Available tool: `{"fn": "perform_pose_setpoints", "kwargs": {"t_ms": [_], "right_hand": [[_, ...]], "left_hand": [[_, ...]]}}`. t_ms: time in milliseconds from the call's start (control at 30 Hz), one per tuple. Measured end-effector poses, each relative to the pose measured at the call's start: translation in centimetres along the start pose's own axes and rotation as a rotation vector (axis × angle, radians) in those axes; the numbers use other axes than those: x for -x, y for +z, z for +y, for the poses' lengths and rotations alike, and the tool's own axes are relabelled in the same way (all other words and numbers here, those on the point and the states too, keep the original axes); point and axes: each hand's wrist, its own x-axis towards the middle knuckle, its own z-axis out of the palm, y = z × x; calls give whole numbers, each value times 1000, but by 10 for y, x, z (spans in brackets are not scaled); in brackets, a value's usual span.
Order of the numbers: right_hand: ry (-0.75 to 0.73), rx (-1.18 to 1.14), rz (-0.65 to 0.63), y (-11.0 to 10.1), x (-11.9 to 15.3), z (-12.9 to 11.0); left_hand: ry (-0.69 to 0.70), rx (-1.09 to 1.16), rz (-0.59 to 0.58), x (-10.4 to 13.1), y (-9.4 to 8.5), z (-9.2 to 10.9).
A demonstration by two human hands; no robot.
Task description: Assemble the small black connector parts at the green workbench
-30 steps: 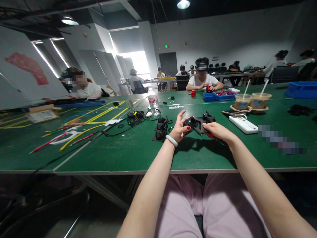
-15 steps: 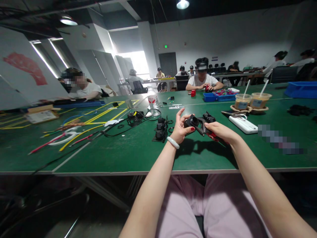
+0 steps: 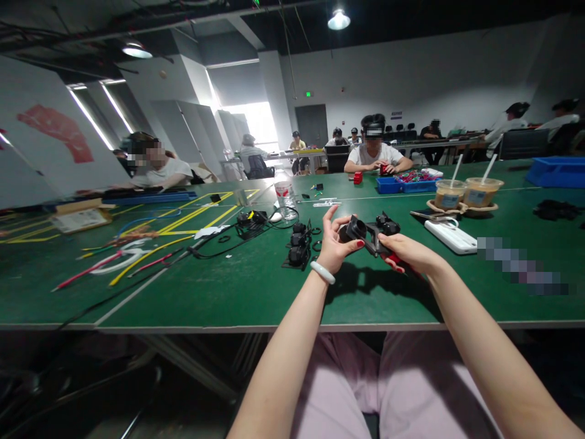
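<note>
Above the green table, my left hand (image 3: 336, 242) grips a black round-fronted piece (image 3: 354, 229) between thumb and fingers, its index finger raised. My right hand (image 3: 406, 251) is closed around a black bracket-like assembly (image 3: 387, 224) with boxy parts on top; something red shows beneath it. The two black pieces are close together, and I cannot tell whether they are joined. Just left of my hands, a similar black assembly (image 3: 298, 245) lies on the table, with small black rings (image 3: 316, 246) beside it.
A clear plastic cup (image 3: 286, 198) and a black cabled device (image 3: 251, 222) stand beyond. Coloured cables (image 3: 141, 262) lie at left. To the right are a white power bank (image 3: 452, 236), two iced drinks (image 3: 478, 194) and blue bins (image 3: 555, 172). A co-worker (image 3: 377, 152) sits opposite.
The whole view has shifted slightly downward. Both hands keep hold of the black pieces; the round-fronted one looks slightly turned in my left hand.
</note>
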Motion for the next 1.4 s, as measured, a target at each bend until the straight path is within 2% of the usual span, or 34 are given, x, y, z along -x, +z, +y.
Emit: {"fn": "perform_pose_setpoints", "kwargs": {"t_ms": [233,600,833,967,1033,1067,1167,1200,1267,1400], "right_hand": [[77,-62,-122,1,2,2],[113,-162,-142,6,-3,10],[161,-187,-66,1,-5,13],[93,-140,63,-8,-7,15],[61,-118,184,-14,-10,16],[32,-96,273,-18,-11,17],[-63,111,704,-34,-11,21],[-38,226,814,-40,-10,22],[13,414,929,-54,-7,24],[309,703,957,-80,1,30]], "left_hand": [[-46,-2,5,1,-2,0],[-109,28,17,3,-5,-4],[-160,64,53,2,-5,-16],[-177,64,114,0,-6,-27],[-194,38,169,-1,-7,-34],[-207,4,185,-1,-7,-37],[-234,-155,174,0,-8,-48],[-234,-211,163,1,-9,-50],[-241,-305,133,2,-9,-54],[-264,-476,59,5,-8,-55]]}}
